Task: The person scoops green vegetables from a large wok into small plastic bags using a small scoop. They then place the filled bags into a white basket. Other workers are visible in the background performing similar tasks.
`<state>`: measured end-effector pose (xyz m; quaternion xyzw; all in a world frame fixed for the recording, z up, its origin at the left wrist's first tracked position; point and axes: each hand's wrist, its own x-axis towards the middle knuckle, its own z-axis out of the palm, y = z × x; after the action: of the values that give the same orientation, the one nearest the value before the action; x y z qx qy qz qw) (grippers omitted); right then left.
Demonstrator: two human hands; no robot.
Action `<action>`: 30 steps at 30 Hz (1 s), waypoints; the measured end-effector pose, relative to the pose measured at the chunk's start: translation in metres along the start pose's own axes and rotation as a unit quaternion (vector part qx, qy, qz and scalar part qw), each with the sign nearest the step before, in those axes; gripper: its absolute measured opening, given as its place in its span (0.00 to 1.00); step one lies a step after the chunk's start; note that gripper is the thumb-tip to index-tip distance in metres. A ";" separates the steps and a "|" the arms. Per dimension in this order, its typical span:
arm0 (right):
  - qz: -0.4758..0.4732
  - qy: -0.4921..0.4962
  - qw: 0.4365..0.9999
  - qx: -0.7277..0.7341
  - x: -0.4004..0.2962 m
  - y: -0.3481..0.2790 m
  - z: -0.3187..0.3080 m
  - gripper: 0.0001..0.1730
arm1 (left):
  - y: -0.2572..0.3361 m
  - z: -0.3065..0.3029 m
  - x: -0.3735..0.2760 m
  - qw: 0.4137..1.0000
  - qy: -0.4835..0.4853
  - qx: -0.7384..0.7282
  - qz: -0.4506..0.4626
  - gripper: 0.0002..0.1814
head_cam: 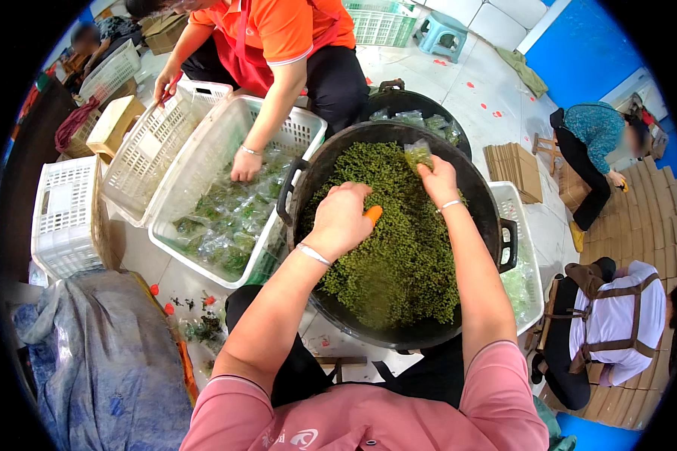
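Note:
A large black tub (pixel 482 186) with side handles stands before me. Tiny green bead-like clusters (pixel 395 265), seemingly plant sprigs, fill much of it. At its far right part, my right hand (pixel 441 177) grips a small clear plastic bag (pixel 416 153) with green pieces in it. My left hand (pixel 343 217) is over the heap, an orange cover on its thumb and the thumb apart from the fingers. Its palm faces away, so whether it holds anything is hidden. Each of my wrists wears a silver bracelet.
Left of the tub, a co-worker's hand (pixel 246 164) reaches into a white crate (pixel 203 280) of filled bags. Behind my tub is another dark tub (pixel 462 132) with bags. A white basket (pixel 536 282) sits at right, near flattened cardboard (pixel 513 169). A tarp-covered pile (pixel 107 349) lies lower left.

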<state>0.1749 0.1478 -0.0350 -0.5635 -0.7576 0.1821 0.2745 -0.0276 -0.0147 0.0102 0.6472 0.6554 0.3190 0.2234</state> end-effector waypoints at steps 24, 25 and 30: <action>-0.127 0.235 0.956 -0.119 -0.130 -0.059 -0.076 0.29 | 0.029 0.051 -0.004 0.748 -0.174 -0.616 -0.176 0.19; -0.111 0.184 0.974 -0.069 -0.131 -0.057 -0.073 0.27 | 0.030 0.052 -0.005 0.738 -0.170 -0.629 -0.173 0.18; -0.062 0.079 0.991 0.087 -0.140 -0.047 -0.046 0.22 | 0.026 0.052 -0.001 0.774 -0.167 -0.582 -0.183 0.15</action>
<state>0.1978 -0.0018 -0.0014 -0.5019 -0.7482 0.1846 0.3927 0.0276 -0.0097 -0.0082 0.3044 0.4029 0.4801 0.7173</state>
